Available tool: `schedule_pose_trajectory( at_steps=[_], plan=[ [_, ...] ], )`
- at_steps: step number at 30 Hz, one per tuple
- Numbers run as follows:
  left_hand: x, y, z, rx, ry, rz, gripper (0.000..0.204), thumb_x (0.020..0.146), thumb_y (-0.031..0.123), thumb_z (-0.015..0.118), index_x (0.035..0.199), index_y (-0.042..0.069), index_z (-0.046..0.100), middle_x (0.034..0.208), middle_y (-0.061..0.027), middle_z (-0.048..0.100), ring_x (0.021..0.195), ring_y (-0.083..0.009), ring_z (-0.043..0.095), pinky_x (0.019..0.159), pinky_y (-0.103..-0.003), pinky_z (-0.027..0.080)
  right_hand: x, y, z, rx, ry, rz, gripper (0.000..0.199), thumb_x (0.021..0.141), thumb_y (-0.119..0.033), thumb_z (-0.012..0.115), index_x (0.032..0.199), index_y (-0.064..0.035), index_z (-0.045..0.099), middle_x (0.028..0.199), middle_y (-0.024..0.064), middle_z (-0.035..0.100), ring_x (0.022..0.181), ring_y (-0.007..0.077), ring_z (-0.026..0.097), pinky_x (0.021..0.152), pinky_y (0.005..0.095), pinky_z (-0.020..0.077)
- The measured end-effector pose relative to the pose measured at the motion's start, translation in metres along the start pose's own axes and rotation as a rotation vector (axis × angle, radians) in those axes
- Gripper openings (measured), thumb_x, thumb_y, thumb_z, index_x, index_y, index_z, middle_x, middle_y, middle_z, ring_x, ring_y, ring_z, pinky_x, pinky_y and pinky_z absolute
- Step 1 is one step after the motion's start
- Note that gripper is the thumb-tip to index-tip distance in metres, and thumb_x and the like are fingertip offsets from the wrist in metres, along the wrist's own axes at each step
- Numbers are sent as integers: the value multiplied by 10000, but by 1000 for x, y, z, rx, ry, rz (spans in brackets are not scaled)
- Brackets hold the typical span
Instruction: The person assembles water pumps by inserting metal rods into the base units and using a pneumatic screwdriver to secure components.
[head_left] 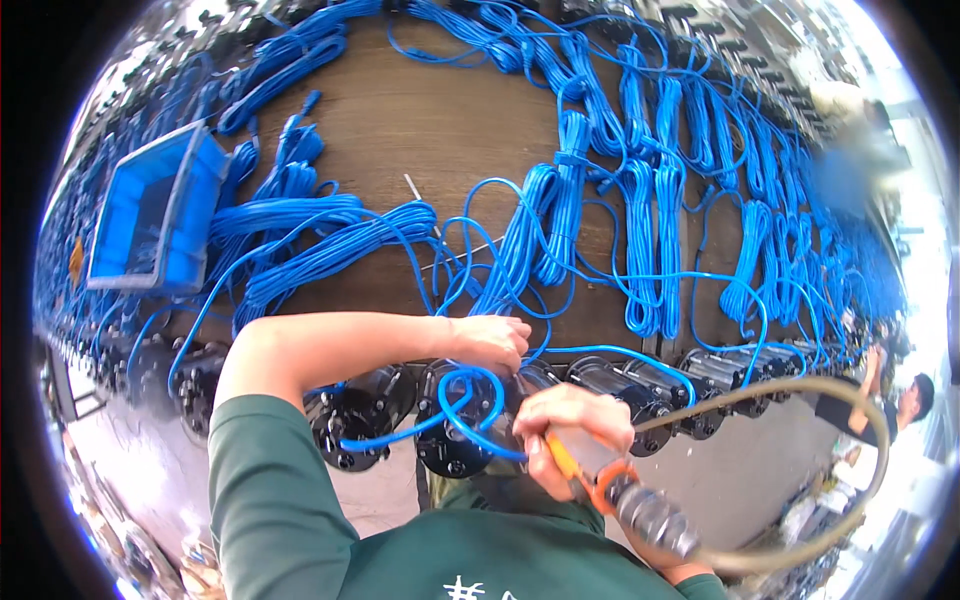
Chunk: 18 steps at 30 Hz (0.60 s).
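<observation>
The right hand [572, 418] is clenched around an orange-handled tool [600, 470] fed by a tan hose [860, 440], just above a loop of smooth blue cable [470, 400] lying over a black cylindrical pump body [455, 420]. Beside it, the left hand [490, 340] presses fingers onto the cable, seemingly pinching it. Well off to the left, a blue plastic bin [150, 210] sits among coiled cable bundles [320, 240]; its contents are unclear.

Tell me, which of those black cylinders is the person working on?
The cylinder with the blue cable looped over its end, directly between both hands; the others in the row go untouched.
</observation>
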<state>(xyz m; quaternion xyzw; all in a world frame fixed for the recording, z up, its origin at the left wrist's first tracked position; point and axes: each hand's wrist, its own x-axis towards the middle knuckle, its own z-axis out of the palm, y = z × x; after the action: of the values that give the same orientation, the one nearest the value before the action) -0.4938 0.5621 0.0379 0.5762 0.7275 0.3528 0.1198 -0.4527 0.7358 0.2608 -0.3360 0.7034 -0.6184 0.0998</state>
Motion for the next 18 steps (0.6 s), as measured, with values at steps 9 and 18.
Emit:
schedule_pose_trajectory(
  at_steps=[9,18],
  plan=[
    [-16,31,-28,501,-24,1,121,745,203,715,827,143,650,966,-60,580,1055,-248,540,860,-380,443,-18,9,0,165,36,39,244,766,75,658,1002,13,664,870,110,691,704,141,674,670,263,560],
    [4,13,0,115,-54,-214,409,807,174,723,1212,192,669,867,-7,680,969,-224,622,837,-407,383,-23,14,-12,87,-48,-15,254,799,29,632,1050,23,591,862,160,627,648,191,645,566,294,569]
  ],
)
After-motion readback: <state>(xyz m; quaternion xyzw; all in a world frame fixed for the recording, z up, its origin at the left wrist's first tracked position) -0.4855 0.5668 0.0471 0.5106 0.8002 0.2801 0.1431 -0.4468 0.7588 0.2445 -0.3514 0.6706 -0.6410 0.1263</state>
